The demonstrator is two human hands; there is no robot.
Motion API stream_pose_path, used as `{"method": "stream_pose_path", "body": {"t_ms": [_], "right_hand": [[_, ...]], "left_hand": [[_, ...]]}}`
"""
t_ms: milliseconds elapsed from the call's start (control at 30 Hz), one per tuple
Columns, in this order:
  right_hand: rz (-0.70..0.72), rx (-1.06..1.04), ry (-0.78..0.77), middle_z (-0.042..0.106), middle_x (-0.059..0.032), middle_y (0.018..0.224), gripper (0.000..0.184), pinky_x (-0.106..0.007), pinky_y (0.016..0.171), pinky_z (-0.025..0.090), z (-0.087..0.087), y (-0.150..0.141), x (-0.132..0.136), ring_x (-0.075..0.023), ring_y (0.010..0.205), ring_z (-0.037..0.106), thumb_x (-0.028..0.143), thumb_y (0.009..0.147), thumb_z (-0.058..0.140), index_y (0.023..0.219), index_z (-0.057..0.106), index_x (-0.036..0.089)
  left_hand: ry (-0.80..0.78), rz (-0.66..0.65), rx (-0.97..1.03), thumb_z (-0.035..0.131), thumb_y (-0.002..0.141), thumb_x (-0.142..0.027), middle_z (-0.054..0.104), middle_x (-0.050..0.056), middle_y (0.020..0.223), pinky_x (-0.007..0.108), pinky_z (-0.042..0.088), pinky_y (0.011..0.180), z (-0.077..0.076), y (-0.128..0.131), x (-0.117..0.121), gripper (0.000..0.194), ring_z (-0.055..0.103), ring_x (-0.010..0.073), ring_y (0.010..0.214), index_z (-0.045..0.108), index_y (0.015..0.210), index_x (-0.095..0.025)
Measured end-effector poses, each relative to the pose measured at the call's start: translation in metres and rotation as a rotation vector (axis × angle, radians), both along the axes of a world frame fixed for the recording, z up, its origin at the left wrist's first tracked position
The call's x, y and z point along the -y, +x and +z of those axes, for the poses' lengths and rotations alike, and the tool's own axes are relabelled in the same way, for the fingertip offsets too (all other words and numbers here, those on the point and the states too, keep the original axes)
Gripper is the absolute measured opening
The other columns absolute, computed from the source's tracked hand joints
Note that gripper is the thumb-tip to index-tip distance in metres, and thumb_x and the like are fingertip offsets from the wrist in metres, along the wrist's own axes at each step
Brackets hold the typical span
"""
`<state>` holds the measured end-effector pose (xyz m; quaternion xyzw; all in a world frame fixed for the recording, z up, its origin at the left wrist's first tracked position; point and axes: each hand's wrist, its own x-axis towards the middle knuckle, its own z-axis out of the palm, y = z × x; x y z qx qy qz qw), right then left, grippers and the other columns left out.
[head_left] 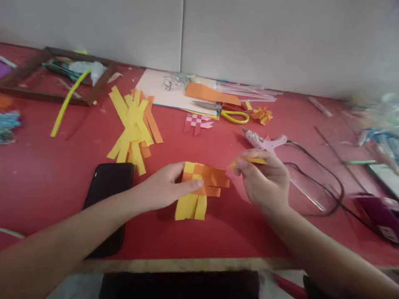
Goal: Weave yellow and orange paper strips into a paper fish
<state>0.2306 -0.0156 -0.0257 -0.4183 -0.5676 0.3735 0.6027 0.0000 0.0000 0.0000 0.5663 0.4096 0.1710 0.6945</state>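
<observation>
Left hand (165,187): clamping thumb and fingers on the left side of a flat, woven orange-and-yellow paper piece (209,180).
Woven piece: being held near the front edge of the red worktop (59,178), about midway between left and right corners; showing checks at upper left, loose orange ends to the right and yellow ends toward the front edge.
Right hand (266,180): pinching a narrow yellow paper strip (257,160) just right of the orange ends.
Phone: a flat black smartphone (107,182), lying by the front edge, left of the woven piece, partly under the left forearm.
Strip heap: yellow paper strips (132,124) overlapping orange paper strips (154,126), lying behind the phone.
Toward the back edge: yellow-handled metal scissors (235,117), lying behind a small pink-and-white checked paper fish (197,121).
Glue gun: a pink plastic glue gun (258,140), resting behind the right hand, trailing a black cord (341,189) toward the right edge.
Back left corner: a dark brown rectangular frame (59,96), lying flat.
</observation>
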Motion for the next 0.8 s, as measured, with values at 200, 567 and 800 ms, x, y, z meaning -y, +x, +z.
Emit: {"method": "stream_pose_path", "body": {"t_ms": [200,567,800], "right_hand": [[0.031,0.2,0.292,0.071,-0.0025,0.099,0.026,-0.044,0.094,0.056,0.019,-0.008,0.016,-0.0211,0.103,0.067,0.004,0.082,0.062,0.096,0.068,0.025],[0.281,0.523,0.468,0.066,-0.0043,0.093,0.041,-0.045,0.087,0.054,0.029,-0.002,0.007,-0.019,0.089,0.062,0.001,0.078,0.057,0.105,0.071,0.029],[0.485,0.564,0.324,0.057,-0.0038,0.09,0.04,-0.043,0.082,0.05,0.028,-0.004,0.001,-0.0177,0.086,0.054,0.007,0.076,0.053,0.106,0.071,0.026]], "left_hand": [[-0.036,0.019,-0.006,0.061,0.088,-0.045,0.073,0.008,0.109,0.035,0.051,0.083,0.0,0.001,0.0,0.034,0.067,0.0259,0.101,0.066,0.104,-0.016],[-0.109,-0.101,-0.008,0.062,0.087,-0.039,0.068,0.003,0.086,0.025,0.046,0.061,0.006,0.0,0.001,0.027,0.062,0.0152,0.072,0.066,0.097,-0.014],[-0.122,-0.149,0.022,0.062,0.086,-0.042,0.061,0.0,0.076,0.022,0.039,0.055,0.008,-0.002,-0.001,0.028,0.053,0.0107,0.062,0.063,0.093,-0.014]]}}
